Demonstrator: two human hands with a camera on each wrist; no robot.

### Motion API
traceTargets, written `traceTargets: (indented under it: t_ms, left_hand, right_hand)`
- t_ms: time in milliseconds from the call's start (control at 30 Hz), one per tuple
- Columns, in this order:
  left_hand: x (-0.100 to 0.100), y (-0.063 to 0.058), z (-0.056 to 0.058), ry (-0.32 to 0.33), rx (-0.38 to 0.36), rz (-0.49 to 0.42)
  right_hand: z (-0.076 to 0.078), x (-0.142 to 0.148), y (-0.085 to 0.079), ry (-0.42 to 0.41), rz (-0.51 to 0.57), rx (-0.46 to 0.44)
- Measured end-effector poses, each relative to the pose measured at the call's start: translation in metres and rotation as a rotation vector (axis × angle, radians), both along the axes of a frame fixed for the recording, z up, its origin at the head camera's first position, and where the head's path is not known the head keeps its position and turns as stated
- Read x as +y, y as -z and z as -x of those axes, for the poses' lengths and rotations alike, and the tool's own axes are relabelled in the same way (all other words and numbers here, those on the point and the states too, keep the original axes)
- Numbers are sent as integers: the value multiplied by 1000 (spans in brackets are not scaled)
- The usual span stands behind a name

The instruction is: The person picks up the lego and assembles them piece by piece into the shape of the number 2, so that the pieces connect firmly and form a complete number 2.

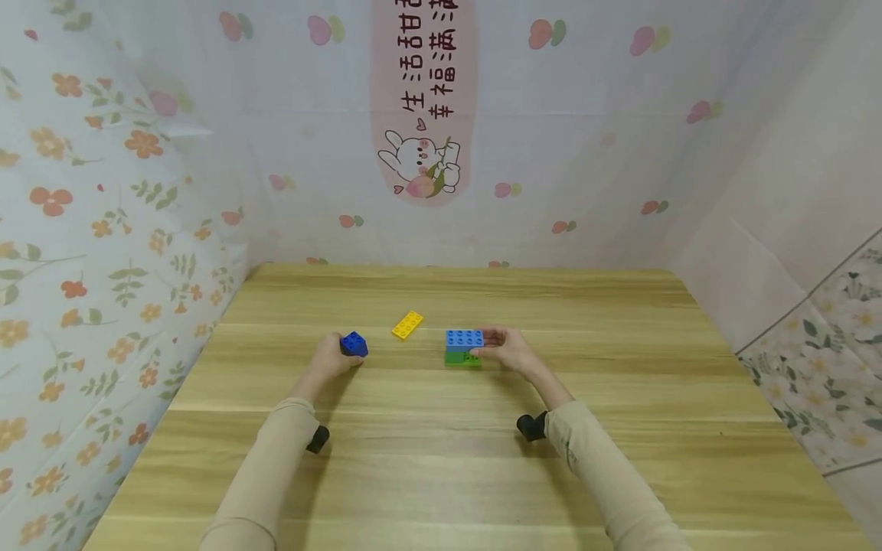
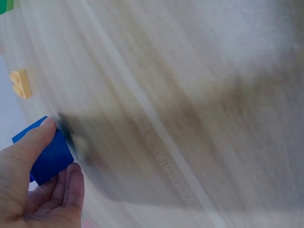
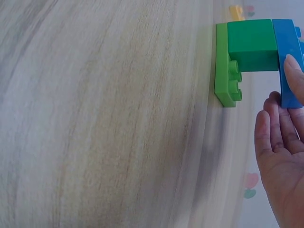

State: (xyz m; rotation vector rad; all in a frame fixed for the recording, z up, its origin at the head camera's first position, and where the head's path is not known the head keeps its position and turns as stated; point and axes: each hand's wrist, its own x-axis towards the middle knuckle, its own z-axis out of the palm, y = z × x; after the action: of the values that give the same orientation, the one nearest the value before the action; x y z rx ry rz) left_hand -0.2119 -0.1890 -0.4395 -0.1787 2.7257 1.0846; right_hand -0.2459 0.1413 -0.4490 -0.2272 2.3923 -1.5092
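Observation:
My left hand [image 1: 331,358] pinches a dark blue toy brick [image 1: 354,343] between thumb and fingers, studs facing up. In the left wrist view the thumb lies across the side of that brick [image 2: 54,159]; I cannot tell whether it touches the table. Further right, my right hand [image 1: 511,350] pinches a light blue brick [image 3: 286,47] by its right end. That brick sits on top of a green brick [image 3: 251,38], which stands on a flat light green brick [image 3: 222,66]. Below the light blue overhang, several studs of the flat one show.
A flat yellow brick [image 1: 408,324] lies on the wooden table [image 1: 427,459] between the hands, slightly farther back. A patterned curtain [image 1: 586,153] hangs behind the table, with a floral one [image 1: 103,252] on the left. Dark wrist mounts [image 1: 530,427] stick out below the sleeves.

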Motion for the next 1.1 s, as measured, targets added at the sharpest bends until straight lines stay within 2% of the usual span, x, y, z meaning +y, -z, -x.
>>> traceTargets:
  t_ms: [100, 200, 267, 333, 667, 1100]
  left_hand:
    - [-1, -3, 1, 1, -6, -11]
    - [0, -5, 4, 18, 13, -21]
    - [1, -7, 5, 35, 37, -21]
    - [4, -10, 7, 45, 50, -25]
    - [27, -27, 17, 70, 64, -46]
    - [54, -34, 28, 113, 79, -22]
  right_hand:
    - [-5, -2, -9, -1, 15, -12]
    - [-5, -2, -10, -5, 19, -11]
    - [-5, -2, -9, -5, 17, -13]
    - [-1, 0, -2, -2, 16, -2]
    - [0, 1, -3, -1, 5, 10]
    - [-2, 0, -4, 6, -5, 8]
